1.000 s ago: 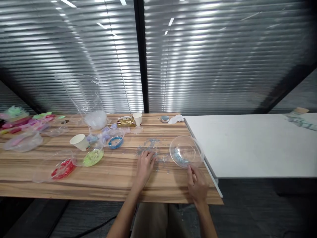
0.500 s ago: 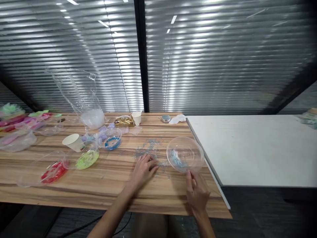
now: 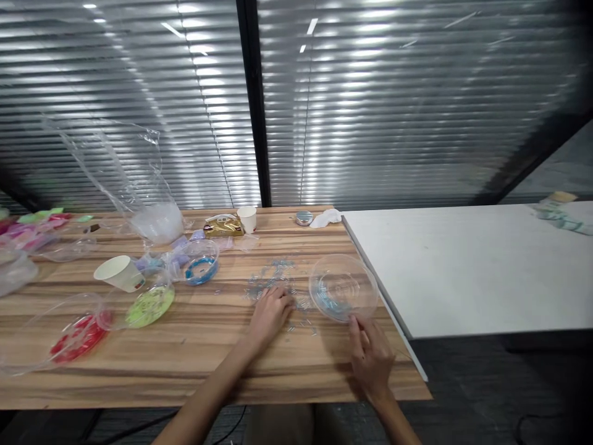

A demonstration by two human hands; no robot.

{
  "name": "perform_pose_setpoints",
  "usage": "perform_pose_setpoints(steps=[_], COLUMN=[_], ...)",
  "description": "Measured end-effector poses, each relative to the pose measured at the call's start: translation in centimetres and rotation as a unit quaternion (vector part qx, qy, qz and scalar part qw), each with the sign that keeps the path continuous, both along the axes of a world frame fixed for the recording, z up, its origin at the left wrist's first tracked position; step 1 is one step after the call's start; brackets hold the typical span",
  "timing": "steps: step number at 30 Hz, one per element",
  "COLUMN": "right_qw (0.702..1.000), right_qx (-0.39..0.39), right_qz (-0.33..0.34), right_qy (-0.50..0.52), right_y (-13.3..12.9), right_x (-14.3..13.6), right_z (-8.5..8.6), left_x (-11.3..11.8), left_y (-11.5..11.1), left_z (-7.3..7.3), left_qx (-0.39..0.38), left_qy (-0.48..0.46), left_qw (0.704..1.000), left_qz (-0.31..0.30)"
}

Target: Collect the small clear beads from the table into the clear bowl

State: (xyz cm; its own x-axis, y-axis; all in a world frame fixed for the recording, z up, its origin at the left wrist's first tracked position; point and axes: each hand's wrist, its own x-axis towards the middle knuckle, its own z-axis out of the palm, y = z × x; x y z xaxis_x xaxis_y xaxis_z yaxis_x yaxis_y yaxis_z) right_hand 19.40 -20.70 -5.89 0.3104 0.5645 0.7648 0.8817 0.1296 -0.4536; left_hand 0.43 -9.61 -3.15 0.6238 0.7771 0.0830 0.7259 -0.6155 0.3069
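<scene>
My right hand [image 3: 372, 355] pinches the near rim of a round clear plastic bowl [image 3: 361, 278], which stands on the wooden table and has pale blue bits gathered at its left side. To the left of the bowl, small thin pale blue and clear tube-like pieces [image 3: 280, 267] lie scattered on the wood. My left hand [image 3: 271, 312] rests at the near side of this scatter, fingers curled down and close together. Its fingertips are hidden, so what they hold, if anything, does not show.
Clear bowls hold blue [image 3: 201, 272], yellow-green [image 3: 151, 307] and red [image 3: 78, 339] pieces at the left. A tilted paper cup [image 3: 119, 273], a clear bag with white contents [image 3: 157, 224], a gold packet [image 3: 223, 226] and another cup [image 3: 247, 219] stand behind. A white table [image 3: 467, 266] adjoins at right.
The view has shifted slightly, moving the left-hand things further left. My left fingers have drawn closer together over the scattered pieces. My right hand keeps its hold on the bowl's rim.
</scene>
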Motion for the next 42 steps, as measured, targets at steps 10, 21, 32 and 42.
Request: perform_pose_setpoints(steps=[10, 21, 32, 42], right_qw=[0.996, 0.989, 0.986, 0.986], right_qx=[0.015, 0.051, 0.007, -0.006], right_qz=[0.018, -0.02, 0.002, 0.009], right_qy=[0.088, 0.141, 0.165, 0.166], right_y=[-0.7, -1.7, -1.3, -1.0], right_x=[0.2, -0.1, 0.0, -0.1], right_z=[-0.2, -0.3, -0.1, 0.0], left_x=[1.4, 0.1, 0.2, -0.9], left_y=[2.4, 0.9, 1.4, 2.1], left_z=[0.7, -0.4, -0.5, -0.4], left_qx=[-0.056, -0.013, -0.017, -0.04], left_qy=[0.039, -0.014, -0.032, -0.073], left_qw=[0.997, 0.999, 0.999, 0.996], left_qz=[-0.021, -0.026, -0.013, -0.036])
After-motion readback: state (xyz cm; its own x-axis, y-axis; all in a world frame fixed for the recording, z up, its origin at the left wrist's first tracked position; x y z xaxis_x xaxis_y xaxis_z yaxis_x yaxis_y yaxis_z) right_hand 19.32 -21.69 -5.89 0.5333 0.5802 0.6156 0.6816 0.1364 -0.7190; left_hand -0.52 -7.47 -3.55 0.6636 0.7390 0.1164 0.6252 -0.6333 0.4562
